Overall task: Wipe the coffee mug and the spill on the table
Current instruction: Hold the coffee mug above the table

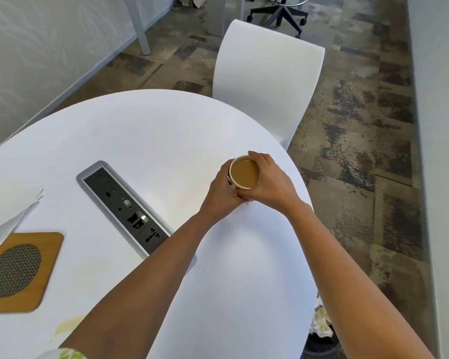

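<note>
Two hands: left hand [222, 190] and right hand [267, 180] are gripping coffee mug [244, 173], right of centre.
Handling: holding mug level is advisable, it looking nearly full.

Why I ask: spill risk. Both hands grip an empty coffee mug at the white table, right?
Not empty: the head view shows the coffee mug full of brown coffee. The left hand and right hand do grip it at the white table.

Coffee mug [244, 173] upright between my hands, spill [69, 325] well apart from it.
The mug is nearly full of milky brown coffee, with a white rim and red marks on its side. My left hand [219, 189] and right hand [271, 182] curl round it near the white table's [145, 130] right edge. The spill is a faint yellowish smear by the near-left edge.
</note>
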Motion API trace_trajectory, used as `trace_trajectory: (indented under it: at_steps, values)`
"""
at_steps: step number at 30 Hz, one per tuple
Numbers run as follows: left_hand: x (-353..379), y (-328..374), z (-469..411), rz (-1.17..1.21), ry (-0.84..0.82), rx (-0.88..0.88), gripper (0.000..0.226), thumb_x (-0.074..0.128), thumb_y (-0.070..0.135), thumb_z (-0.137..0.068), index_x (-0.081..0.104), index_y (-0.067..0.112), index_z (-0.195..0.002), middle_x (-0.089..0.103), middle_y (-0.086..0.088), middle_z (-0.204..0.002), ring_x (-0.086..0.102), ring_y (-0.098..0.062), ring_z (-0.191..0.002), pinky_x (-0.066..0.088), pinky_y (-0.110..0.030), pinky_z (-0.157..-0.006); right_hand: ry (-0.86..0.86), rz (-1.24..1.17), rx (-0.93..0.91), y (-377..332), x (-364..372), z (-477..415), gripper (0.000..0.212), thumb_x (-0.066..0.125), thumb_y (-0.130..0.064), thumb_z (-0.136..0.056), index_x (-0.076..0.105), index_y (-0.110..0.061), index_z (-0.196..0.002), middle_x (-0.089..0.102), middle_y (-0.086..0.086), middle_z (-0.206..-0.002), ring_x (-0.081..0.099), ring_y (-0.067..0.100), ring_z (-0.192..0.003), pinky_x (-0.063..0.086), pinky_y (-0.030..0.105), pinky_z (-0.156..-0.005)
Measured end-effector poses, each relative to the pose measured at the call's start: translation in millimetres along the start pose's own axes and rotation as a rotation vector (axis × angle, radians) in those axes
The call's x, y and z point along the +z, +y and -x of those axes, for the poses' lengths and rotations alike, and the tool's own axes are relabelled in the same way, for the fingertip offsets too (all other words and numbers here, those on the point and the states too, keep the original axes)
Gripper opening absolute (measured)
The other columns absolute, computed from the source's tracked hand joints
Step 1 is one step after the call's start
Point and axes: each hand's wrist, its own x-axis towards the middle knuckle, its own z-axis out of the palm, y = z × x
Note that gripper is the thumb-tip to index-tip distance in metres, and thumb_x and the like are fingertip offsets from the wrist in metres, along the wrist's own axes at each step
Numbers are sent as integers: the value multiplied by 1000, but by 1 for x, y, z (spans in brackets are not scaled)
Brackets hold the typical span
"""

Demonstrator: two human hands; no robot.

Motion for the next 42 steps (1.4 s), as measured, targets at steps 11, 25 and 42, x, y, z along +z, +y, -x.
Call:
trace_trajectory:
  at_steps: [11, 25, 42]
  values:
    - [2, -8, 2, -1, -4, 18, 81, 85, 10, -55, 43, 52, -110, 54, 35, -108, 53, 13, -99, 44, -3, -69, -12, -2, 5, 6, 8, 2, 95, 76, -54, -60, 30, -28, -140, 40, -10, -141, 48, 13, -122, 40, 27, -82]
    - [-3, -5, 4, 41, -97, 64, 78, 79, 1, -63, 41, 42, -118, 51, 19, -119, 52, 11, -102, 45, -5, -72, -89, 4, 2, 1, 2, 5, 102, 78, -53, -65, 22, -24, -145, 29, -5, -148, 42, 18, -128, 46, 38, -91]
    - [-29, 5, 25, -243, -50, 104, 63, 57, 4, -87, 30, 18, -142, 39, 1, -146, 38, -14, -132, 34, -35, -109, -56, 137, 0, -25, -8, 19, 97, 72, -47, -75, 17, -14, -148, 25, 8, -153, 23, 26, -140, 27, 40, -110]
